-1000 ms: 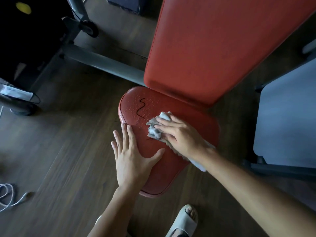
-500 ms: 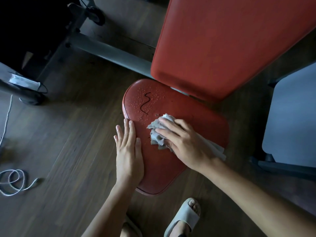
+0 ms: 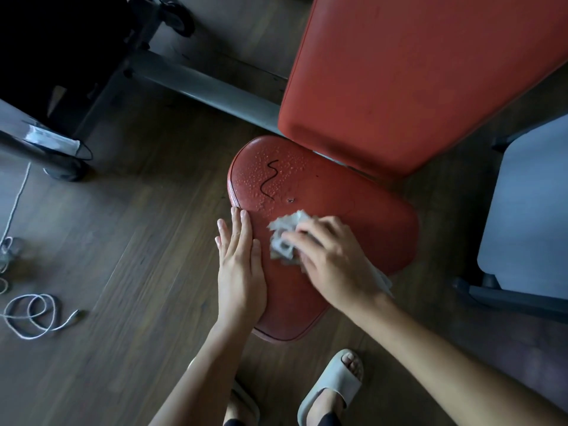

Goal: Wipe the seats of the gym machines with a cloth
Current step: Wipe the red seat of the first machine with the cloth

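Nearest the camera, the person's right foot sits in a pale slide sandal (image 3: 333, 385) on the wooden floor (image 3: 123, 241). A second sandal (image 3: 244, 401) shows partly behind the left forearm.

Just beyond, the red seat (image 3: 353, 204) of the gym machine carries both hands. The left hand (image 3: 241, 265) lies flat along the seat's left edge, its fingers straight and close together and its outer fingers overhanging the rim; it holds nothing. The right hand (image 3: 332, 259) is over the middle of the seat, its fingers bent over the crumpled grey cloth (image 3: 284, 235) and pressing it onto the pad. The hand and cloth are blurred, so the finer detail of the grip cannot be told. The cloth bunches out past the fingertips towards the left hand, and one end trails out under the wrist near the seat's right edge.

Farther on, at the seat's far left corner, water droplets bead the surface around a black squiggle mark (image 3: 269, 179).

Past the seat's far edge rises the red backrest (image 3: 415, 78), with a grey metal bar (image 3: 209, 87) running from beneath it to the left. A grey pad (image 3: 528, 210) stands to the right of the seat. A white cable (image 3: 30, 315) lies coiled on the floor at far left.
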Demonstrator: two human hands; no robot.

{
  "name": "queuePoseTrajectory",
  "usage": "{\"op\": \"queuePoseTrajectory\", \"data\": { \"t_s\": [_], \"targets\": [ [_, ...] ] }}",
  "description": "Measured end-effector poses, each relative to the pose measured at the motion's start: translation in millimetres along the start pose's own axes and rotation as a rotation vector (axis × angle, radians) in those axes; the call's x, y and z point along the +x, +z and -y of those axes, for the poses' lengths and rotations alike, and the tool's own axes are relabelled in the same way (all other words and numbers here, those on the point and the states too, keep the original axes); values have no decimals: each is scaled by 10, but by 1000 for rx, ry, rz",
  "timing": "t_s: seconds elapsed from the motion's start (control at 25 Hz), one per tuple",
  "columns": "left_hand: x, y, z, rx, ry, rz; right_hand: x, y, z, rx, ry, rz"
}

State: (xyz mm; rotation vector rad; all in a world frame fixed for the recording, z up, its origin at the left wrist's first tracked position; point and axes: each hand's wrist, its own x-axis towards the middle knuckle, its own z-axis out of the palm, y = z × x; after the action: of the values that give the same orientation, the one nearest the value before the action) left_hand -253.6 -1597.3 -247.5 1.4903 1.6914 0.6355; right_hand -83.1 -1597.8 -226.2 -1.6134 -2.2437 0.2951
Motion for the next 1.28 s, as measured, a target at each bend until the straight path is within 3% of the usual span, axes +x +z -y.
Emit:
{"op": "queuePoseTrajectory", "data": {
  "t_s": [0.16, 0.4, 0.56, 0.76, 0.96, 1.16, 1.28],
  "targets": [
    [10, 39, -65, -42, -29, -18, 262, 84, -112, 2, 314, -116],
    [35, 19, -63, -80, -50, -13, 166, 2, -84, 45, 6, 4],
    [49, 97, -178, -68, -49, -28, 418, 78, -235, 17, 283, -94],
    [65, 85, -180, -77, -74, -28, 114, -28, -101, 114, 51, 23],
    [57, 45, -231, -157, -138, -34, 454, 78, -146, 69, 315, -76],
    [69, 81, -226, -114, -118, -39, 34, -64, 6, 73, 159, -34],
    [40, 105, -235, -56, -73, -55, 163, -148, -574, -72, 329, -80]
  ]
}}
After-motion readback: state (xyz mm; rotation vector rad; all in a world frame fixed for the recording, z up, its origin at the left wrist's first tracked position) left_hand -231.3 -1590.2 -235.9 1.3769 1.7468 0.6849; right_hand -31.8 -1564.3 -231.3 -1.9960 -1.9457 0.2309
